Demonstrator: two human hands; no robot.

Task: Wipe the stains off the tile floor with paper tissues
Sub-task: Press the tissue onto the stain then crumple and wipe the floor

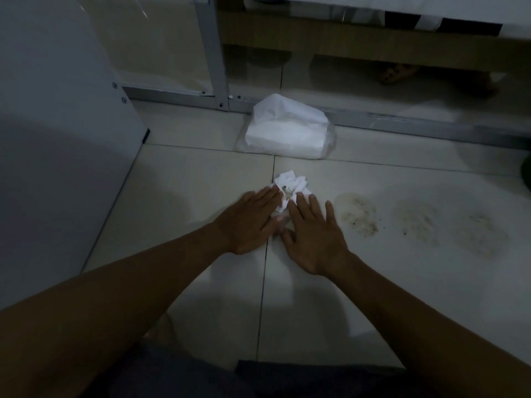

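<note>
A crumpled white paper tissue [290, 186] lies on the pale tile floor [184, 179], over a grout line. My left hand [248, 222] and my right hand [314, 234] lie flat side by side, fingers straight, pressing on the near part of the tissue. To the right of my right hand are three brownish stains: one close by [357, 214], one in the middle [416, 222], one farthest right [485, 234]. A pack of white tissues [287, 133] in clear plastic sits beyond the hands, one sheet sticking up.
A white cabinet side [57, 124] stands at the left. A metal frame rail [402, 122] with a clear panel runs across the back, right behind the tissue pack. A dark object [527, 176] shows at the right edge. My knees are at the bottom.
</note>
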